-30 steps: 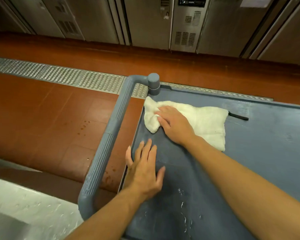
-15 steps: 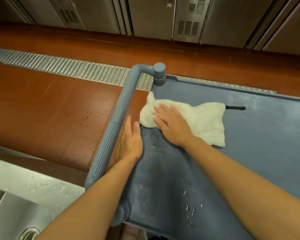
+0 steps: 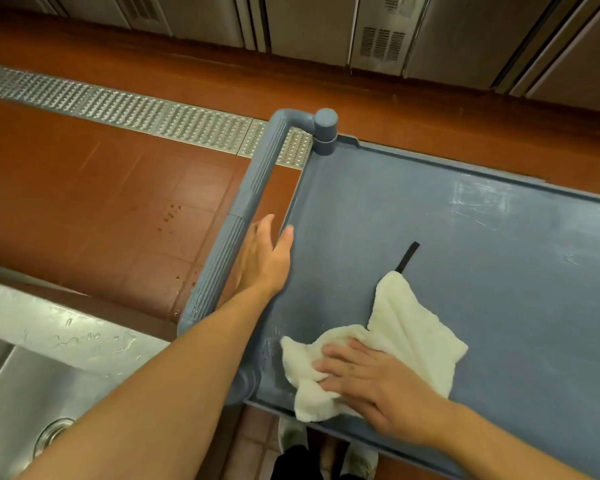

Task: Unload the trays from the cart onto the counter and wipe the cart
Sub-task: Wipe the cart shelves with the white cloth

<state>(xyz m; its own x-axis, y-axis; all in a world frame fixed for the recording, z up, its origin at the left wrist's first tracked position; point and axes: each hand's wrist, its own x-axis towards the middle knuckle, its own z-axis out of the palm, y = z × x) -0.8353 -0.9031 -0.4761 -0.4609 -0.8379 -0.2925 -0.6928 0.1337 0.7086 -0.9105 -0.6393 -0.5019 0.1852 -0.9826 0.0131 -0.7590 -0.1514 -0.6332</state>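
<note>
Blue-grey cart [image 3: 465,244], top shelf bare but for white cloth [image 3: 409,327] near front-left corner, pressed flat under right hand [image 3: 371,379], fingers straight; left hand [image 3: 262,258] open, fingers extended, resting along shelf's left rim beside ribbed handle [image 3: 243,223].

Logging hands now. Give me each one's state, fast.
Left hand: open, resting at the cart rim by the handle.
Right hand: open, pressing the white towel.

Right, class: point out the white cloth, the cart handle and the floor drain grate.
white cloth [image 3: 413,327]: head view, on its flat upper half, clear of the hand.
cart handle [image 3: 257,188]: head view, on the ribbed grey bar.
floor drain grate [image 3: 118,107]: head view, on the studded metal strip.
</note>
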